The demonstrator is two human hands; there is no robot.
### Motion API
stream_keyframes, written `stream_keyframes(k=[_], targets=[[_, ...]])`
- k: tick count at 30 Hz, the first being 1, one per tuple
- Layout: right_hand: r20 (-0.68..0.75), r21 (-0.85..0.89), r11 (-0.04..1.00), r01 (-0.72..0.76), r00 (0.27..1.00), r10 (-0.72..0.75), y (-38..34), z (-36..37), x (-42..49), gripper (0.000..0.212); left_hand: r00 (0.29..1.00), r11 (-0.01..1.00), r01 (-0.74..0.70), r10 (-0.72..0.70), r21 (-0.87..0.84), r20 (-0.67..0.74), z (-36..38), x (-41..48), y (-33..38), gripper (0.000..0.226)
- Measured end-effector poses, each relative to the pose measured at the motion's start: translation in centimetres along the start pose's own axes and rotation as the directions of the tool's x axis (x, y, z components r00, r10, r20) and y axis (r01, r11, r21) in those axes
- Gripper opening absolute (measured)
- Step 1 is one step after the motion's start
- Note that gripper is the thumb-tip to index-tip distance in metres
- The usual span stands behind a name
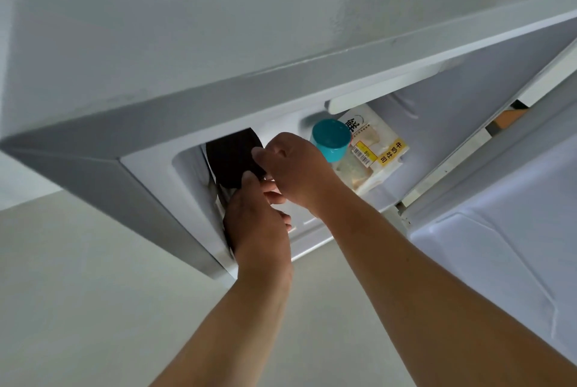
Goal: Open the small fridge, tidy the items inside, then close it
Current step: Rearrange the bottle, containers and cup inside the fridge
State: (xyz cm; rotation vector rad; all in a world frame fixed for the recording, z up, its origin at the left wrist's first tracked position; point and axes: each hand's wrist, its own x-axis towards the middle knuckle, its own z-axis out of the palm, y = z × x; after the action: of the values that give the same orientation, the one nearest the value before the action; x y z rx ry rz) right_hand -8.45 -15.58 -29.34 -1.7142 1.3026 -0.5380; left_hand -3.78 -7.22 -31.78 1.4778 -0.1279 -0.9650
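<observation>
I look down on the small white fridge [218, 43] with its door [499, 246] swung open to the right. Inside at the left sits a black bag-like item [232, 157]. My right hand [296, 171] pinches its upper right edge. My left hand [259, 230] grips it from below, its fingers curled around the lower part. To the right of my hands stands a bottle with a teal cap [331, 138], and behind it leans a packet of sliced bread [371, 149] with a yellow label.
The fridge's top edge hides most of the interior. A white shelf bar [384, 90] runs above the bread. The inner door liner fills the right side. Pale floor [93, 308] lies below and to the left.
</observation>
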Motion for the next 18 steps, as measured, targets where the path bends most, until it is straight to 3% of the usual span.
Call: stream_keyframes(k=[3, 7, 11, 14, 16, 18], targets=[[-0.012, 0.005, 0.999, 0.050, 0.999, -0.050, -0.1, -0.6, -0.6, 0.025, 1.000, 1.000, -0.013, 0.013, 0.020, 0.016, 0.1, -0.6, 0.1, 0.042], [-0.190, 0.038, 0.996, 0.081, 0.979, -0.073, 0.9, -2.5, -1.1, 0.024, 0.987, 0.996, -0.094, 0.092, 0.005, 0.129, 1.4, -1.4, 0.6, 0.036], [-0.247, 0.009, 1.000, -0.004, 0.969, 0.007, 2.5, -4.3, -1.0, 0.031, 0.970, 0.994, 0.003, -0.030, 0.110, 0.241, 3.3, -0.9, -0.2, 0.037], [-0.201, -0.140, 0.983, -0.117, 0.976, 0.088, 4.0, -3.9, -0.6, 0.034, 0.948, 0.973, 0.115, -0.168, 0.200, 0.270, 3.2, 0.1, -2.1, 0.038], [-0.100, -0.135, 0.972, -0.193, 0.978, 0.181, 4.7, -3.1, -0.3, 0.032, 0.936, 0.959, 0.162, -0.224, 0.234, 0.271, 2.6, 1.0, -3.5, 0.038], [-0.034, -0.238, 0.954, -0.183, 0.983, 0.180, 5.2, -1.9, 0.2, 0.033, 0.925, 0.942, 0.177, -0.258, 0.285, 0.278, 1.8, 1.7, -4.7, 0.032]])
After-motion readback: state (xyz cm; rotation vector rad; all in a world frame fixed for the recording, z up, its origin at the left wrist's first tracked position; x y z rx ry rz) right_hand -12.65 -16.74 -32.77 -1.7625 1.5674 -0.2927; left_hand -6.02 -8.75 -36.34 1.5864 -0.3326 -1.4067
